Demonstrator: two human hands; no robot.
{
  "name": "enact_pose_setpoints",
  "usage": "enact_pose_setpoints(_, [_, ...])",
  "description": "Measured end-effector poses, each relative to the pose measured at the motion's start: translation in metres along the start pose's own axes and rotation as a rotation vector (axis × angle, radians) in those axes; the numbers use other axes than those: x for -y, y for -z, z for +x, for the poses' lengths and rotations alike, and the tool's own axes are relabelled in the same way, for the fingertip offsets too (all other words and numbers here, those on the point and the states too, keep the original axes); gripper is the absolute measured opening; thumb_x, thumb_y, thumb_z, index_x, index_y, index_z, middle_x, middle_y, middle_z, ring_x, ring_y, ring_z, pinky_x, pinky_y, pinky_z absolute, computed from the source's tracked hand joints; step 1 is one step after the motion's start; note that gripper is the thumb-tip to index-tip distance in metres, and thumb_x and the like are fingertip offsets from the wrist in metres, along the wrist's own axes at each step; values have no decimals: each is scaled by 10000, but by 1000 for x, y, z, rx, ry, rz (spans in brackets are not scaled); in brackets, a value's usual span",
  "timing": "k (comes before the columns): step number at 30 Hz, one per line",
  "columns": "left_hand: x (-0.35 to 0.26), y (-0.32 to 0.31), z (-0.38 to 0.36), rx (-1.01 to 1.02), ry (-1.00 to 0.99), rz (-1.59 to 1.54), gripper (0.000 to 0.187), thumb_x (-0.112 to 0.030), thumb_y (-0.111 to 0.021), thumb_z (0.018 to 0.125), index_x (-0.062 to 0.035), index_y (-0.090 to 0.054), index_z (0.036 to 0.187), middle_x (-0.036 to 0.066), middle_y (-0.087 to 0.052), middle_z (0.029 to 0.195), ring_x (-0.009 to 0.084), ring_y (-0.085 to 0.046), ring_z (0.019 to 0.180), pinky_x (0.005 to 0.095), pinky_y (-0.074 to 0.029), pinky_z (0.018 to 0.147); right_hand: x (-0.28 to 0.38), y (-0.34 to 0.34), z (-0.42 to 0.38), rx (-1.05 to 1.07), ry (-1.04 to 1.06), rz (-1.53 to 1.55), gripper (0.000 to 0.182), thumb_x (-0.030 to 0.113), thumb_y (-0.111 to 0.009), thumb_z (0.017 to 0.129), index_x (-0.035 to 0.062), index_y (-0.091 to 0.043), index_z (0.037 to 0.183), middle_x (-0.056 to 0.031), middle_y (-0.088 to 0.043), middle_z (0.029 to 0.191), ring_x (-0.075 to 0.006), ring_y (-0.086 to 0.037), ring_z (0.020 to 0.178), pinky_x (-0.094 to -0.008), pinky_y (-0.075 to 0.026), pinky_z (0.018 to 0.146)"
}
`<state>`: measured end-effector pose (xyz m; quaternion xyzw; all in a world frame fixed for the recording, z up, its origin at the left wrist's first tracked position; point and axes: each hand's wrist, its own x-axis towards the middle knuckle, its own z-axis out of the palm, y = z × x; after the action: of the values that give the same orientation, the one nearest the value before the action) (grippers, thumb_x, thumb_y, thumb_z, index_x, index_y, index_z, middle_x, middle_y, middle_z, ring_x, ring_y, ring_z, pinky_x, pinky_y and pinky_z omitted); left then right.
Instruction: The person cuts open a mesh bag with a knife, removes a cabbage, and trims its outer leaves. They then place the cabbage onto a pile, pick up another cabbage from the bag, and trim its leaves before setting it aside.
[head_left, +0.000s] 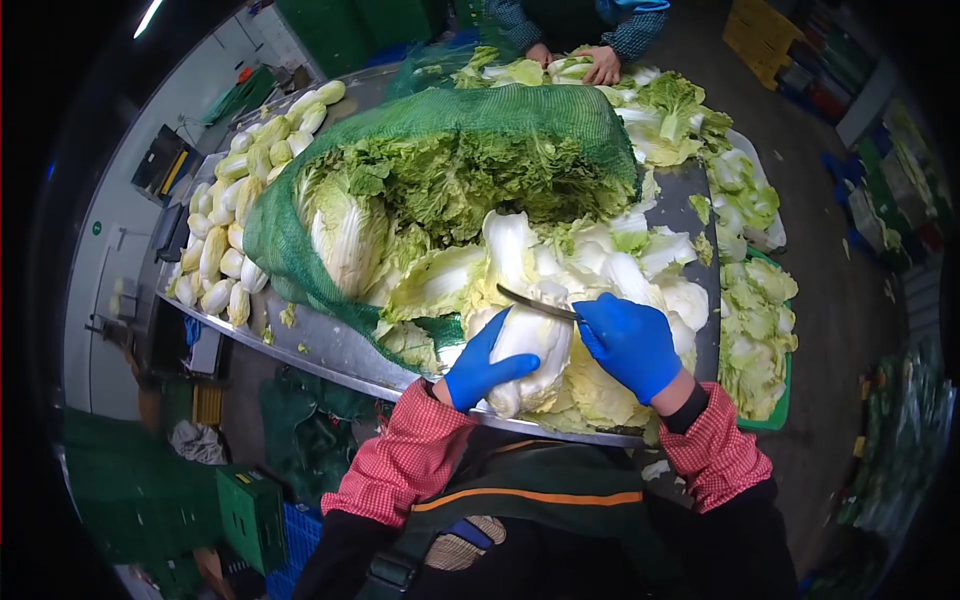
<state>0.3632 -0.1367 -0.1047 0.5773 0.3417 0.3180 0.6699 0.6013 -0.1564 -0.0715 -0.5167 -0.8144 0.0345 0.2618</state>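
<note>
Both my hands wear blue gloves. My left hand (487, 366) is wrapped round the left side of a pale cabbage (535, 352) near the table's front edge. In my right hand (632, 345) is a knife (532, 303), its curved dark blade pointing left across the top of that cabbage. Loose white and yellow-green leaves (600, 388) lie under and beside the cabbage. Behind it, a green mesh sack (480, 108) lies open towards me, with leafy cabbages (347, 235) inside.
Trimmed cabbages (235, 205) are piled on the metal table (325, 345) at the left. A co-worker's hands (600, 65) touch leaves at the far side. Right of the table stands a green crate (778, 413) of leaves. Green crates (250, 515) stand at lower left.
</note>
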Motion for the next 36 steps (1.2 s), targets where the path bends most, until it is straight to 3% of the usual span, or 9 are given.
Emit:
enact_pose_setpoints(6, [-20,-12,-12,13,-8,-2,921,-278,-779,758,19,-260,1458,166,-439,1399,260,-425,1301,376,-316,1093,-49,-26,-12,29,31,0,203,116,-604,820,131,-638,1020,-85,-640,832,-284,-639,703,-384,-509,596])
enact_pose_setpoints(7, [-18,-9,-16,36,-113,67,970,-280,-800,733,8,-242,1471,171,-415,1420,262,-406,1317,379,-309,1098,-77,-41,-22,191,-155,-164,218,108,-571,836,131,-647,1039,-96,-666,875,-287,-648,722,-383,-520,618])
enact_pose_setpoints(13, [-11,-6,2,-237,-187,250,996,-344,-833,683,-31,-294,1459,190,-445,1377,287,-441,1274,399,-344,1069,-42,-24,-11,44,-482,789,444,280,-676,886,128,-567,1289,-47,-692,969,-117,-621,730,-284,-510,669])
enact_pose_setpoints(19, [-12,-8,7,-173,-84,-86,911,-384,-737,784,-93,-255,1499,160,-509,1281,245,-526,1167,357,-431,968,-12,-24,15,222,-794,1012,576,297,-649,913,83,-427,1400,-52,-630,952,-104,-590,814,-244,-499,753])
enact_pose_setpoints(20, [-17,-6,3,-113,-64,-243,885,-397,-712,806,-105,-252,1503,152,-515,1267,232,-535,1154,351,-443,951,-18,-36,6,-49,-685,1602,527,299,-608,941,30,-446,1364,-55,-614,1061,-113,-587,899,-266,-499,815])
enact_pose_setpoints(22, [-12,-4,4,-87,-9,-433,837,-482,-617,872,-142,-205,1517,133,-475,1302,212,-531,1171,365,-463,948,-9,-30,6,-119,-825,2031,484,312,-574,961,5,-471,1320,-51,-592,1126,-118,-568,983,-285,-479,881])
enact_pose_setpoints(28, [13,-28,-10,-11,143,-918,801,-337,-647,882,-47,-205,1484,158,-393,1434,267,-472,1268,411,-408,1043,-3,-62,4,-15,-629,1546,529,363,-565,961,13,-467,1346,-64,-583,1214,-127,-566,956,-286,-464,887])
enact_pose_setpoints(33, [26,0,-14,-146,40,-471,892,-224,-765,765,-8,-244,1456,141,-437,1384,242,-483,1237,373,-391,1047,29,-18,34,-38,-402,724,572,273,-758,803,104,-538,1303,-45,-630,1031,-122,-543,775,-279,-492,731])
enact_pose_setpoints(36, [14,4,-19,-197,-45,-284,971,-191,-823,702,0,-240,1456,144,-420,1397,248,-426,1284,373,-337,1084,35,-19,46,24,-405,629,495,269,-755,806,110,-595,1247,-53,-633,1007,-134,-551,731,-271,-495,697])
